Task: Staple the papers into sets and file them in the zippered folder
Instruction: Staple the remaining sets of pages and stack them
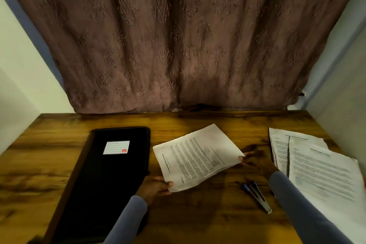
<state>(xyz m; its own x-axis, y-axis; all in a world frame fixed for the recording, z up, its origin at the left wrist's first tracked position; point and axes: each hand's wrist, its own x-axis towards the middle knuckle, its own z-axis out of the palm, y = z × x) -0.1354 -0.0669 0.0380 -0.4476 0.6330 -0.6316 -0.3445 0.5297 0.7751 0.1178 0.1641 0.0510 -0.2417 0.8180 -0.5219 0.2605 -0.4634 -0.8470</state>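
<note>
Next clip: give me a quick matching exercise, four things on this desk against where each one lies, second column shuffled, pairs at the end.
Things:
1. zippered folder
2. stapler
3. held set of papers
4. loose paper pile

Places:
A. gripped at opposite corners by the left hand and right hand
B. far right of the desk
C. left side, closed, label up
D. near edge, between the sleeves

Pairs: 1-C, 2-D, 3-A, 4-B

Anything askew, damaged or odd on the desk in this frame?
Nothing damaged. The pile at right is loosely fanned, sheets misaligned. Both hands, left and right, hold one set at a slant. The folder lies closed.
</note>
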